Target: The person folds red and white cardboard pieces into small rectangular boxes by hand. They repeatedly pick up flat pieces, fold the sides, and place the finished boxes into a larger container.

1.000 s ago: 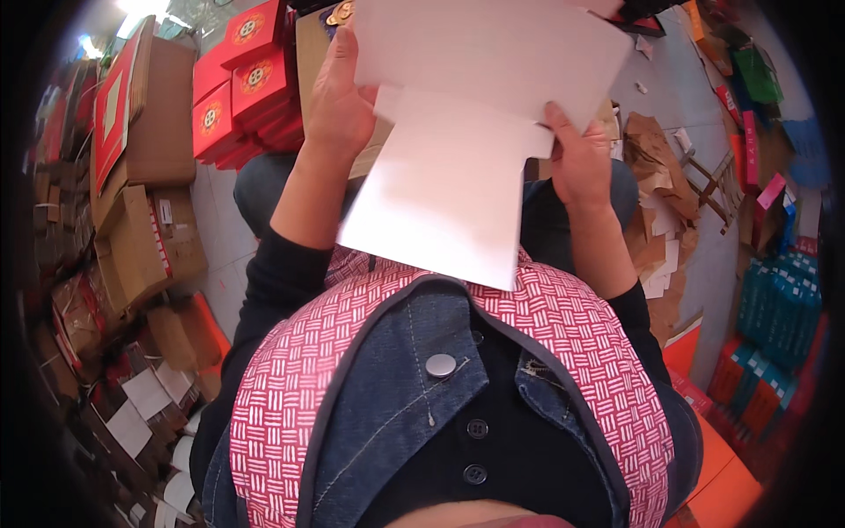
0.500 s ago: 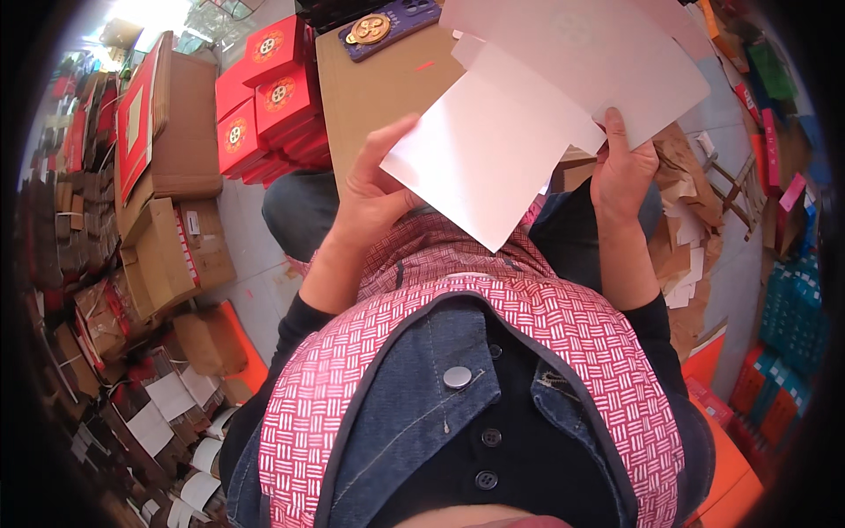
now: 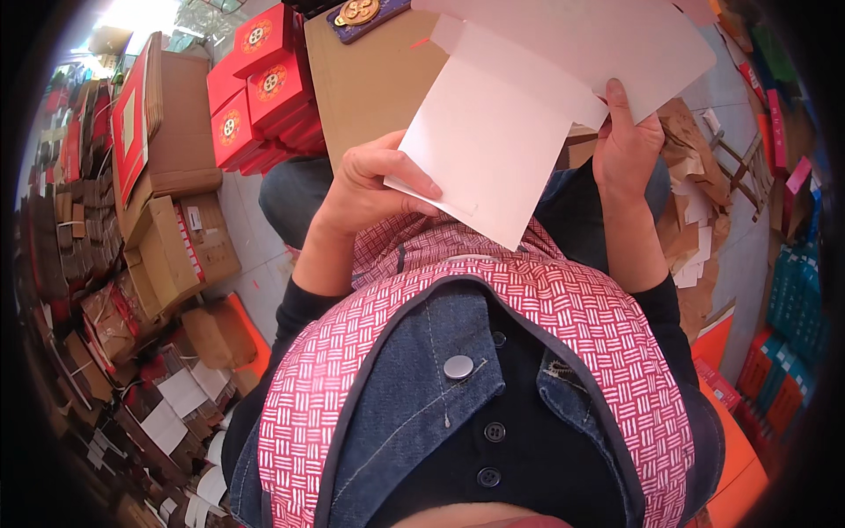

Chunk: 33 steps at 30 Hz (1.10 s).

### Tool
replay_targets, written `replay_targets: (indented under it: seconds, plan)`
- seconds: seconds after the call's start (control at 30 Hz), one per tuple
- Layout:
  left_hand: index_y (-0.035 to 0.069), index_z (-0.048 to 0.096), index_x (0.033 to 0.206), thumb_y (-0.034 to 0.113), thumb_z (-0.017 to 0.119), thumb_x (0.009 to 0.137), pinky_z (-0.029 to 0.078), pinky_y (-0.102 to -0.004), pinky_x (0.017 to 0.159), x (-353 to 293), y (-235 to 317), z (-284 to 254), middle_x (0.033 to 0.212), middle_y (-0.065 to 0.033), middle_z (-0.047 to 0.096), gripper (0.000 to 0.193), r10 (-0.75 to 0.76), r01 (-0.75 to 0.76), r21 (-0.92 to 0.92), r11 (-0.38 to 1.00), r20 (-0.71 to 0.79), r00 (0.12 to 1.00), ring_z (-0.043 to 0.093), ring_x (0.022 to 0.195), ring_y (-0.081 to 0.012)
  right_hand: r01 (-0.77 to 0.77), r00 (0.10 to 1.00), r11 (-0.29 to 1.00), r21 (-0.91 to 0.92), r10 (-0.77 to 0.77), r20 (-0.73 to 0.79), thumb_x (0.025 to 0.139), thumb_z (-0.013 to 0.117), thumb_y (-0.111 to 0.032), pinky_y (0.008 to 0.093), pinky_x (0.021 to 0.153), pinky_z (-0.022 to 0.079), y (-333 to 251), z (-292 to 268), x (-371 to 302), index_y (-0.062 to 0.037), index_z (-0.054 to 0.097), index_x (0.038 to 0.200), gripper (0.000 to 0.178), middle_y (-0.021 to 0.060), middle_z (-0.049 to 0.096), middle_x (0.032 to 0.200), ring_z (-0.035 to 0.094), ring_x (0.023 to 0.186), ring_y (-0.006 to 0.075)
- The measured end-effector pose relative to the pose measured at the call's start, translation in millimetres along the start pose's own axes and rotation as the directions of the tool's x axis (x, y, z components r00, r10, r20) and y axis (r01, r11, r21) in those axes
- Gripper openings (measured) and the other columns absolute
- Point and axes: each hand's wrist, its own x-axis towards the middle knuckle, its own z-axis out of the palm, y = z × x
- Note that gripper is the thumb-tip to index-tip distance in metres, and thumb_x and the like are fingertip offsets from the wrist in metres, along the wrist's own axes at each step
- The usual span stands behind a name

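A white die-cut cardboard sheet (image 3: pixel 502 132) with flaps and notches is held up over my lap, its plain side toward me. My left hand (image 3: pixel 378 180) pinches its lower left edge, thumb below and fingers on top. Further right, my right hand (image 3: pixel 627 145) grips the sheet by its right side, the thumb lying on the white face and the other fingers hidden behind. Beyond the sheet is a brown cardboard surface (image 3: pixel 370 88), on which a dark blue phone case (image 3: pixel 370 18) with a round gold ornament lies.
Red boxes (image 3: pixel 273 84) with round gold emblems are stacked left of the brown surface. Open brown cartons (image 3: pixel 167 255) and bundles of flat cardboard (image 3: pixel 79 194) crowd the left side. Crumpled brown paper (image 3: pixel 695 211) lies on the floor at right, with teal packages (image 3: pixel 797 295) beyond.
My left hand has moved right and its fingers have closed over the sheet's lower left edge. The sheet has turned slightly, its near corner shifting right.
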Motion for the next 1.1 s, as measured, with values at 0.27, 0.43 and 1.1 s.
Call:
replay_targets:
  seconds: [0.27,0.43,1.1]
  plan:
    - [0.0,0.065,0.075,-0.003,0.077,0.07,0.049,-0.0257,0.07,-10,4,-4,0.08,-0.0057,0.064,0.013,-0.158,0.177,0.13,0.975,-0.145,0.977,0.061,0.076,-0.0131,-0.037,0.999,0.999,0.006,0.037,0.036,0.092,0.056,-0.005,0.0247,0.083,0.046,-1,0,-4,-0.0008,0.058,0.114,0.023,0.0054,0.061,0.114,0.057,0.101,0.0124]
    - [0.001,0.063,0.071,-0.001,0.078,0.069,0.046,-0.0238,0.064,-3,30,-32,0.075,-0.0034,0.063,0.015,-0.086,0.104,0.231,0.967,-0.087,0.992,0.06,0.071,-0.0116,-0.331,0.937,0.875,0.352,0.26,0.234,0.1,0.034,-0.042,0.0363,0.094,0.045,-42,-35,41,0.0038,0.047,0.127,0.055,0.0154,0.056,0.125,0.057,0.111,0.024]
    - [-0.002,0.069,0.096,0.0,0.072,0.073,0.049,-0.0245,0.075,47,78,-39,0.086,-0.0053,0.065,0.023,0.035,0.025,0.324,0.946,-0.179,0.983,0.062,0.083,-0.0119,-0.502,0.631,0.813,-0.293,0.577,0.519,0.08,0.067,-0.001,0.0309,0.074,0.055,-54,-21,144,0.0068,0.06,0.108,0.03,0.012,0.067,0.097,0.067,0.082,0.0175]
